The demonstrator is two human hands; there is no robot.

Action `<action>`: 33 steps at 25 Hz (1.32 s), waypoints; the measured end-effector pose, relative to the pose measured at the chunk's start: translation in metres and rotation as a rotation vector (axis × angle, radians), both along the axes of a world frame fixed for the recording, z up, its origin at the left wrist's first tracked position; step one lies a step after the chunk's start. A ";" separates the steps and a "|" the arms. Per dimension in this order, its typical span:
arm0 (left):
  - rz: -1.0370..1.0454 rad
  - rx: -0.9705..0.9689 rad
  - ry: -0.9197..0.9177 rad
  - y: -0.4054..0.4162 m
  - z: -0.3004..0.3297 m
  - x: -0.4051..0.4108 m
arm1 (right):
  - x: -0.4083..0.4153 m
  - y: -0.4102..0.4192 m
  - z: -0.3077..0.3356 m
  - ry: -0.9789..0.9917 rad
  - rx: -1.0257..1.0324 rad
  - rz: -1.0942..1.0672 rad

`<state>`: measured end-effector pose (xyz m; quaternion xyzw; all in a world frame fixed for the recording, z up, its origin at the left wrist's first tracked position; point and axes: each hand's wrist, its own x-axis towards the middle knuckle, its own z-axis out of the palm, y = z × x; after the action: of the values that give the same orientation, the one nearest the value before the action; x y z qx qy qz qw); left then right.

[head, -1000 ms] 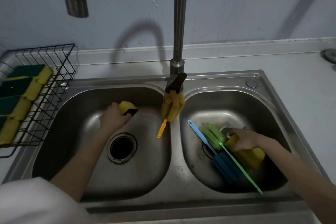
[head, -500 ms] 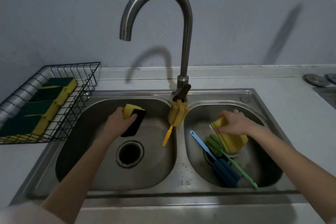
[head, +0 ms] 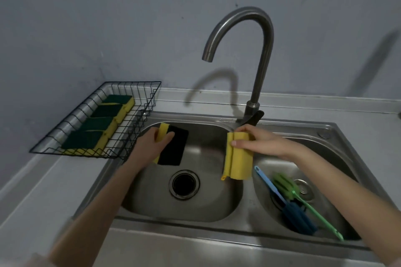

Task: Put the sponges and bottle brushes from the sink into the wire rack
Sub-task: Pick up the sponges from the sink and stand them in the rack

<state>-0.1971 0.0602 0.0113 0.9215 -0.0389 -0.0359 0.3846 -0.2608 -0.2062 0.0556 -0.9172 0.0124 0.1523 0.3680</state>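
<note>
Grey-walled kitchen, steel double sink (head: 325,130): the left hand (head: 149,147) grips a yellow, dark-faced rectangular sponge (head: 171,147) just beside the black wire rack (head: 138,115), the right hand (head: 258,143) pinches two yellow sponges (head: 238,162); best lifted clear of the rim, then lowered flat beside the stored row.

The yellow brush (head: 224,176) is hidden behind the held sponge (head: 240,158), only its handle tip showing.

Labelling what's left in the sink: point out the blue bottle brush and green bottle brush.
Blue bottle brush (head: 300,218): head view, dark foam head.
Green bottle brush (head: 284,186): head view, green foam head.
</note>
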 end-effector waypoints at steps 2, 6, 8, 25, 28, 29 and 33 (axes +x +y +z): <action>0.019 -0.063 -0.015 0.026 0.006 -0.001 | 0.011 0.028 0.003 -0.004 0.084 0.050; 0.126 -0.219 -0.030 0.079 0.020 -0.001 | 0.035 0.082 0.006 -0.068 0.137 0.121; 0.165 -0.249 -0.032 0.105 0.023 0.002 | 0.045 0.107 0.007 -0.112 0.162 0.111; 0.342 -0.701 -0.039 0.232 0.033 0.066 | 0.182 0.248 0.003 -0.454 0.242 -0.179; 0.350 -0.801 0.049 0.235 0.027 0.086 | 0.218 0.271 -0.006 -0.443 0.210 -0.210; 0.340 -0.824 0.077 0.234 0.026 0.091 | 0.227 0.277 -0.008 -0.450 0.200 -0.214; 0.342 -0.875 0.104 0.231 0.015 0.120 | 0.273 0.306 -0.018 -0.500 0.140 -0.171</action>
<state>-0.0771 0.2912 0.0262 0.6630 0.1214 0.0019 0.7387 0.0123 0.1000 0.0373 -0.8942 -0.0119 -0.1102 0.4338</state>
